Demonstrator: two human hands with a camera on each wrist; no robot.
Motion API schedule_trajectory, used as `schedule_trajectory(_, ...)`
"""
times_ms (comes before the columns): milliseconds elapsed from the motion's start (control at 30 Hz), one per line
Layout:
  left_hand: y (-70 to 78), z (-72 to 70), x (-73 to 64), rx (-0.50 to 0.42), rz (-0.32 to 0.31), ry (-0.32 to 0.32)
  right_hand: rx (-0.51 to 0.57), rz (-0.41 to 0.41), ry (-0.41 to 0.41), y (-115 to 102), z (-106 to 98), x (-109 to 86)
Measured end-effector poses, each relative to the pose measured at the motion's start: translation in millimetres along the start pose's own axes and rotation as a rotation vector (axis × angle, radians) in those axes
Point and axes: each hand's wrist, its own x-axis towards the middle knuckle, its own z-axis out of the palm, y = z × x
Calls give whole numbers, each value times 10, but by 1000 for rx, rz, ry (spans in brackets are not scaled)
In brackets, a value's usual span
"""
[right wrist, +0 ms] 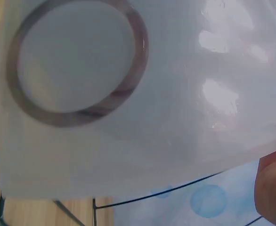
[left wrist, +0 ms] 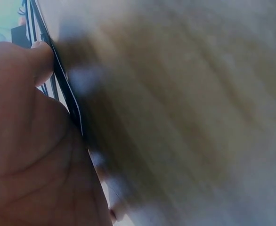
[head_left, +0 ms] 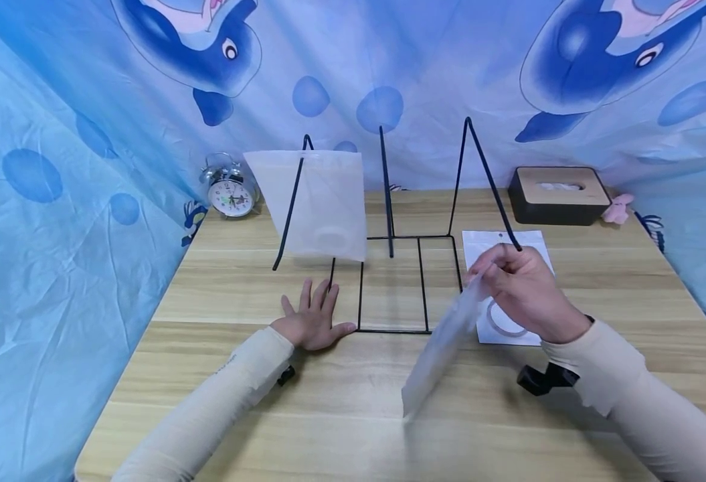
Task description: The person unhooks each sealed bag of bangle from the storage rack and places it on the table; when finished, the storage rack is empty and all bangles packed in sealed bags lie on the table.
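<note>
A black wire rack [head_left: 391, 331] with upright bent prongs stands on the table. My left hand [head_left: 312, 320] rests on its base at the front left corner, fingers spread. In the left wrist view the thumb [left wrist: 44, 61] lies along a black wire. My right hand [head_left: 524, 288] pinches the top of a translucent white bag [head_left: 443, 355], close to the tip of the right prong [head_left: 490, 174]. In the right wrist view a brownish bangle [right wrist: 140, 42] shows in that bag. Another white bag [head_left: 328, 201] hangs on the left prong.
A second bag [head_left: 533, 246] with a ring shape lies on the table partly beneath my right hand. At the back stand an alarm clock [head_left: 231, 194] on the left and a tissue box [head_left: 560, 206] with a pink toy [head_left: 618, 209] on the right. Blue curtains [head_left: 437, 60] enclose the table.
</note>
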Motion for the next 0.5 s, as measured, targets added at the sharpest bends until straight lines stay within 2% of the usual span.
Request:
schedule_trajectory(133, 5, -10, -6, -17, 11, -5, -26, -55, 30, -121, -54, -173)
schedule_trajectory(267, -9, -9, -24, -12, 2, -6, 41, -98, 57, -246, -160, -349)
schedule_trajectory(500, -38, -16, -27, -16, -3, -4, 127, -165, 179, -451, -352, -724)
